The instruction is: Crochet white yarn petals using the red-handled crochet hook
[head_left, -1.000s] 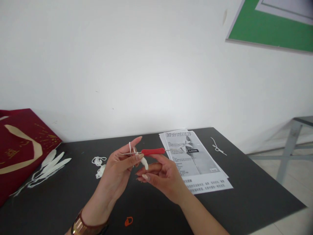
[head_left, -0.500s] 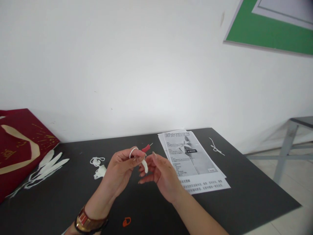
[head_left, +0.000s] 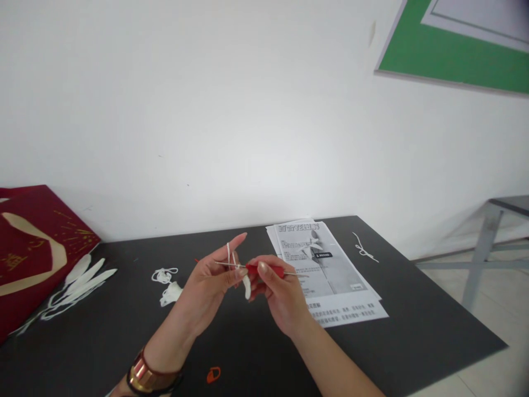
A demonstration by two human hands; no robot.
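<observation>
With thumb and fingers my left hand (head_left: pixel 212 284) pinches a small white crochet piece (head_left: pixel 247 288), which hangs down between my hands. White yarn (head_left: pixel 228 252) loops over its raised index finger. My right hand (head_left: pixel 283 289) grips the red handle of a crochet hook (head_left: pixel 268 269). The thin metal shaft points left and meets the yarn above the piece. Behind my left wrist lies a bundle of white yarn (head_left: pixel 170 292) with a loose coil beside it. Nearer to me on the table is an orange stitch marker (head_left: pixel 214 375).
Printed sheets (head_left: pixel 351 306) with a flower picture lie on the black table (head_left: pixel 413 331) to the right, a scrap of white string (head_left: pixel 363 251) beyond them. Several white crocheted petals (head_left: pixel 88 281) rest at left by a dark red bag (head_left: pixel 37 248). A white wall (head_left: pixel 231 110) stands behind.
My right hand has closed around the red crochet hook, now held level with its tip to the left. My left index finger has lifted, stretching the yarn loop.
</observation>
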